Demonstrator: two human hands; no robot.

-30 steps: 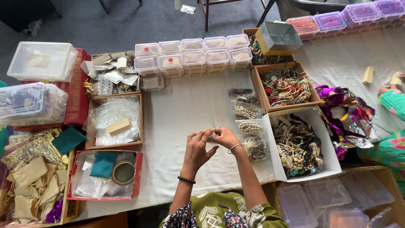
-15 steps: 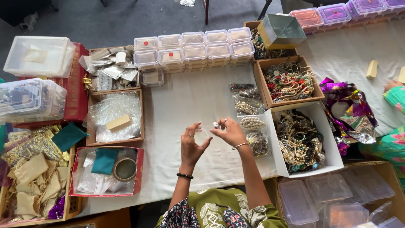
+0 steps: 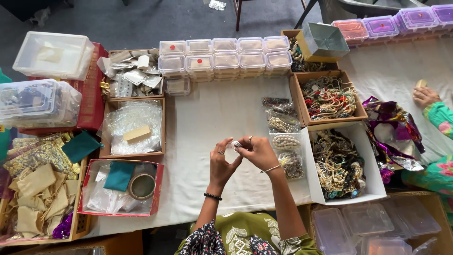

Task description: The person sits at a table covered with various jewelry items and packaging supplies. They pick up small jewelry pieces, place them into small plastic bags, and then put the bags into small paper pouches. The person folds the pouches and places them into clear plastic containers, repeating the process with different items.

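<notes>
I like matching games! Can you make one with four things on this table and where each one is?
Things:
1. teal cloth pouch
2. small pale piece
3. tangled necklaces
4. wooden block

Places:
A. in the white open box to the right of the hands
B. on clear bags in a brown tray
C. in the red-edged box, beside a round tin
D. pinched between the left hand and right hand

Pairs: 1-C, 2-D, 3-A, 4-B

white tablecloth (image 3: 222, 118), teal pouch (image 3: 119, 175), red box (image 3: 89, 99), purple-lidded tubs (image 3: 415, 16), green floral sleeve (image 3: 441, 118).
</notes>
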